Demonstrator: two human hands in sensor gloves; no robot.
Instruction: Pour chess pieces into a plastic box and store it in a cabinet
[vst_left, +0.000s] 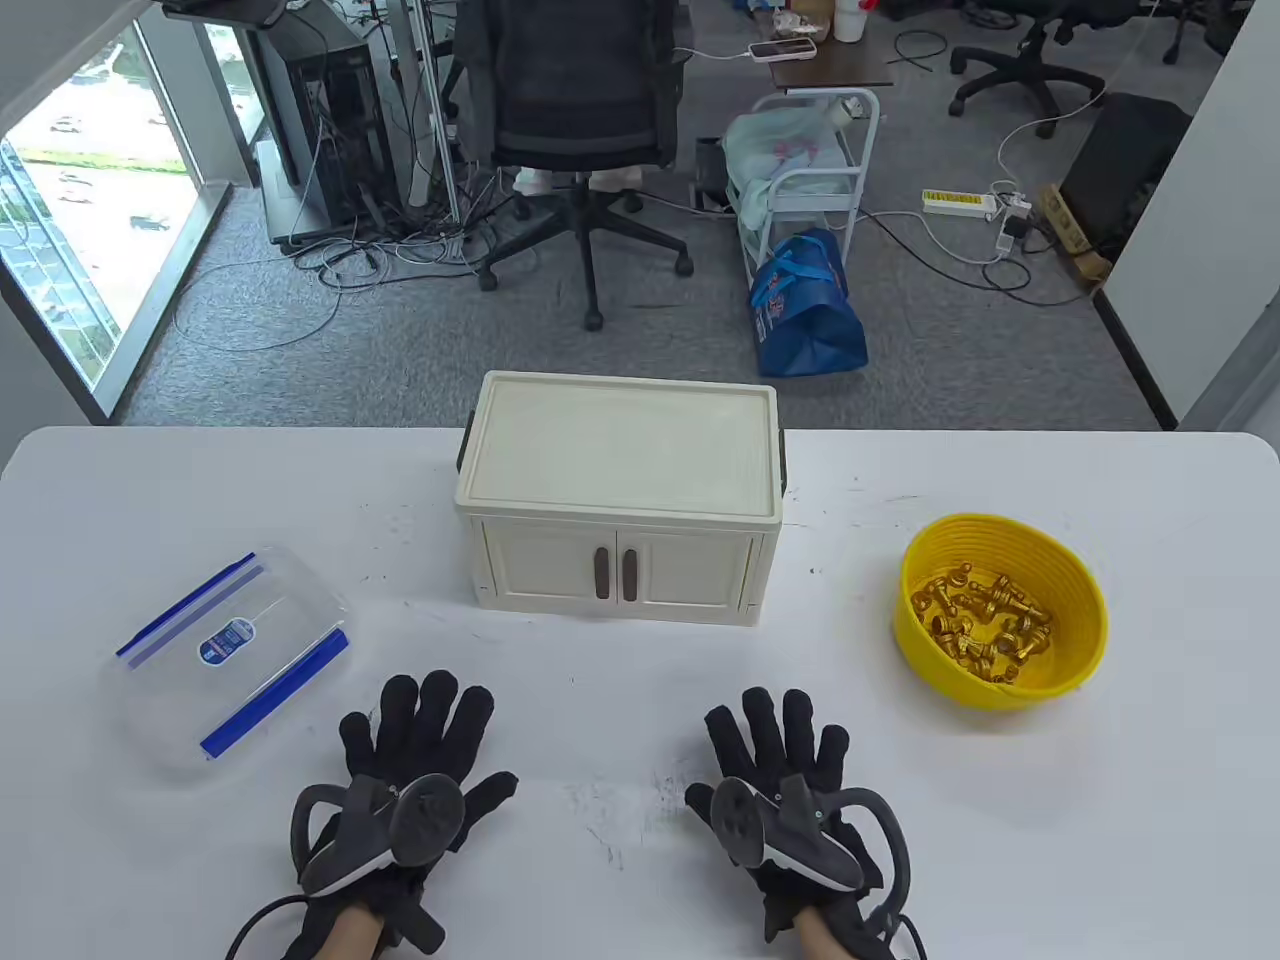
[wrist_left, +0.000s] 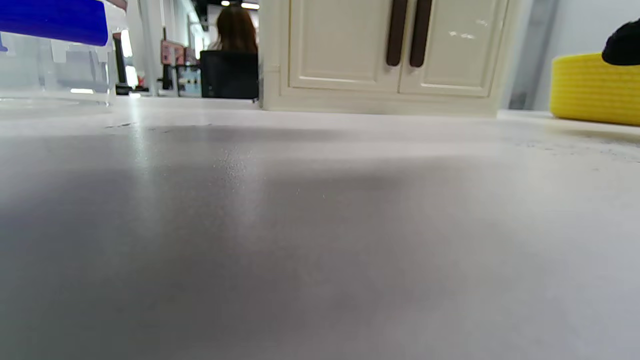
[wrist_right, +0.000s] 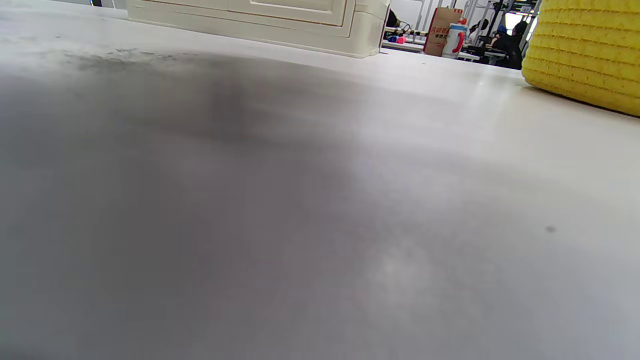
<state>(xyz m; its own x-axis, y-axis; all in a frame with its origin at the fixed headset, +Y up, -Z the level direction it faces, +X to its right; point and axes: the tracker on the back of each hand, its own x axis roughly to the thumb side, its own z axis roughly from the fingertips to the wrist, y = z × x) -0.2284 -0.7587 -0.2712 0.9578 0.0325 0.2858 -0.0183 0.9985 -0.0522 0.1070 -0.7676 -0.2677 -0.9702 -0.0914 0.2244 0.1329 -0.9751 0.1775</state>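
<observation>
A yellow bowl (vst_left: 1085, 620) with several gold chess pieces (vst_left: 985, 620) sits at the right of the white table (vst_left: 620, 700). A clear plastic box (vst_left: 235, 655) with blue lid clips lies at the left, its lid on. A cream cabinet (vst_left: 620, 500) with two shut doors and dark handles stands at the middle back. My left hand (vst_left: 425, 730) and right hand (vst_left: 775, 735) rest flat on the table near the front edge, fingers spread, holding nothing. The left wrist view shows the cabinet doors (wrist_left: 390, 45), the box (wrist_left: 55, 45) and the bowl (wrist_left: 590, 90). The right wrist view shows the bowl (wrist_right: 585, 50).
Bare table lies between the hands and the cabinet. Beyond the table's far edge are an office chair (vst_left: 575, 120), a blue bag (vst_left: 805, 305), a white cart (vst_left: 810, 165) and cables on the floor.
</observation>
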